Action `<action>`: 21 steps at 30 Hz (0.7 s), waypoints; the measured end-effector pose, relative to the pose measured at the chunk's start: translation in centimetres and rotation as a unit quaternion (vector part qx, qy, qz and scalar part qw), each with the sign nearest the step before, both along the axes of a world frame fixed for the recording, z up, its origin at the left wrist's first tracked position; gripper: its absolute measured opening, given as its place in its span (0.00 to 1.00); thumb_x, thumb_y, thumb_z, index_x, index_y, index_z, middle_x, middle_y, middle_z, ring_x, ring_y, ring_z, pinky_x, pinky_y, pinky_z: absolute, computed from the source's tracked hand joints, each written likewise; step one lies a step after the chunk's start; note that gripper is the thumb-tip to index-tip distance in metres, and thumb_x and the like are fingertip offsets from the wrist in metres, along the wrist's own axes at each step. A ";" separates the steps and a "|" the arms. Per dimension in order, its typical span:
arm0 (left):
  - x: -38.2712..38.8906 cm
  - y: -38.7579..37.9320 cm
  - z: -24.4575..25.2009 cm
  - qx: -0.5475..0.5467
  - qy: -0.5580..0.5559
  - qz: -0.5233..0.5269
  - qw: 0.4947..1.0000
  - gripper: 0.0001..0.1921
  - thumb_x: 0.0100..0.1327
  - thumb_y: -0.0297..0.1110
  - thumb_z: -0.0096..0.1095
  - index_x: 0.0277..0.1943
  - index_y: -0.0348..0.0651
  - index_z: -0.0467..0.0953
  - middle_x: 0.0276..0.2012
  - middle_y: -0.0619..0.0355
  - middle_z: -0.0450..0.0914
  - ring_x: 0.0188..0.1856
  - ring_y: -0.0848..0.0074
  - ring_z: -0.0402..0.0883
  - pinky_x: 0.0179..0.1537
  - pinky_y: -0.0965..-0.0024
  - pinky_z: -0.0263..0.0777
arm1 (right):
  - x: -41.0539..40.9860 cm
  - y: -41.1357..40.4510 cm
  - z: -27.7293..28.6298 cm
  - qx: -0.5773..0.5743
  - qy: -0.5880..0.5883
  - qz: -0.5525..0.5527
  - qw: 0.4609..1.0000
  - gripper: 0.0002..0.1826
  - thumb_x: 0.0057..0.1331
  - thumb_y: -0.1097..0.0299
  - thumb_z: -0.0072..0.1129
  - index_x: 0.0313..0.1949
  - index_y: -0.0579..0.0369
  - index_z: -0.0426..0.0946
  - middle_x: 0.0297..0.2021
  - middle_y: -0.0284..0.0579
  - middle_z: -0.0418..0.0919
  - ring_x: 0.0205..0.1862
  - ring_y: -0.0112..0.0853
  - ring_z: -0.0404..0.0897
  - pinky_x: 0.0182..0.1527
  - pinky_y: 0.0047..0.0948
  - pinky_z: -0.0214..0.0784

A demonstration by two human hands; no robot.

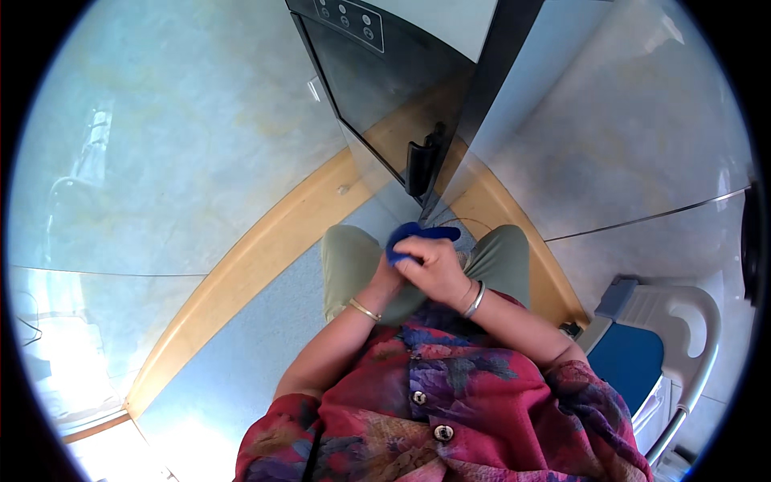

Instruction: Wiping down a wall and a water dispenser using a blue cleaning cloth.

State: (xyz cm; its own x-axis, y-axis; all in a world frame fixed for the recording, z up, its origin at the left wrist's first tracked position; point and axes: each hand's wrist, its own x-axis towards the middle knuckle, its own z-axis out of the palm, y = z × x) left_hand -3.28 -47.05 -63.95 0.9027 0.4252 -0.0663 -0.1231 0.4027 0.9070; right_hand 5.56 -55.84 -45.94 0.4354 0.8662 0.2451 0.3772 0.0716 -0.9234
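Observation:
A blue piece of cloth (402, 234) is bunched at my two hands, above my lap. It may be a glove or a rag; the folds do not settle which. My right hand (432, 265), with a silver bangle at the wrist, curls its fingers over the cloth. My left hand (391, 272), below a gold-coloured bracelet, lies against it from the other side. Cloth and my right hand hide most of the left fingers. Green trousers (349, 256) cover my knees, which are spread apart beneath the hands.
Ahead stands a tall appliance (397, 72) with a dark front, a control panel (349, 21) and a black handle (418, 169). Wooden skirting (241, 241) borders the marbled wall (199, 108). At right is a grey plastic frame (692, 319) with a handle cut-out and a blue panel (629, 358).

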 end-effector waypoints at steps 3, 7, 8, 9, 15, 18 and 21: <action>0.8 1.1 8.4 -0.099 -0.236 -0.123 0.959 0.22 0.68 0.34 0.43 0.63 0.40 0.56 0.59 0.55 0.64 0.58 0.71 0.67 0.63 0.65 0.54 | -0.7 -1.1 0.9 0.048 -0.085 0.074 0.992 0.09 0.49 0.71 0.58 0.33 0.55 0.75 0.27 0.45 0.77 0.28 0.40 0.78 0.30 0.33 0.70; 5.2 2.2 14.3 0.688 0.094 0.036 0.718 0.07 0.49 0.30 0.55 0.18 0.39 0.73 0.16 0.50 0.69 0.21 0.62 0.72 0.32 0.64 0.69 | -1.2 -1.7 1.8 0.045 -0.147 0.161 0.975 0.09 0.51 0.70 0.59 0.34 0.53 0.74 0.23 0.43 0.74 0.26 0.39 0.76 0.28 0.33 0.69; 5.5 1.9 15.4 0.689 0.093 0.036 0.718 0.07 0.49 0.30 0.55 0.18 0.39 0.73 0.16 0.50 0.69 0.21 0.62 0.72 0.32 0.64 0.69 | -0.9 -1.8 1.7 0.030 -0.156 0.196 0.968 0.10 0.52 0.69 0.59 0.34 0.53 0.74 0.23 0.43 0.74 0.25 0.39 0.76 0.27 0.33 0.68; 5.7 1.5 16.6 0.653 0.121 0.068 0.745 0.05 0.48 0.29 0.55 0.22 0.37 0.73 0.17 0.49 0.70 0.22 0.62 0.72 0.32 0.64 0.68 | -0.6 -2.1 1.6 0.014 -0.164 0.230 0.959 0.10 0.53 0.69 0.59 0.35 0.54 0.74 0.24 0.43 0.74 0.25 0.39 0.75 0.27 0.32 0.68; 6.4 1.3 17.7 0.624 0.258 0.178 0.716 0.15 0.48 0.28 0.58 0.39 0.30 0.72 0.28 0.47 0.73 0.29 0.60 0.74 0.35 0.63 0.67 | 3.3 -5.6 -2.4 -0.030 -0.138 0.018 0.990 0.08 0.56 0.69 0.56 0.36 0.56 0.77 0.28 0.48 0.77 0.30 0.41 0.78 0.34 0.33 0.72; 6.3 1.8 14.5 0.756 0.115 0.247 0.596 0.17 0.46 0.28 0.59 0.41 0.33 0.71 0.40 0.48 0.73 0.40 0.56 0.71 0.40 0.60 0.65 | 5.5 -8.0 -4.8 -0.087 -0.104 -0.106 0.985 0.08 0.56 0.72 0.56 0.37 0.57 0.77 0.27 0.48 0.77 0.29 0.41 0.77 0.34 0.32 0.71; 7.9 3.2 15.9 0.692 0.014 0.128 0.710 0.18 0.44 0.28 0.58 0.42 0.37 0.72 0.37 0.48 0.73 0.43 0.55 0.68 0.41 0.57 0.62 | 8.0 -10.5 -7.4 -0.115 -0.177 -0.216 0.953 0.11 0.56 0.74 0.55 0.40 0.56 0.75 0.32 0.50 0.75 0.34 0.43 0.76 0.39 0.34 0.69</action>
State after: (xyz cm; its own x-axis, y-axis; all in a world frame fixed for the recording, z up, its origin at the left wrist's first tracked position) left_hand 4.61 -43.83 -48.02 0.7902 0.2508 0.5592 -0.0051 -0.9097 0.4153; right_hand 13.61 -66.36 -53.33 0.6883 0.6739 0.2684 0.6171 -0.3494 -0.7050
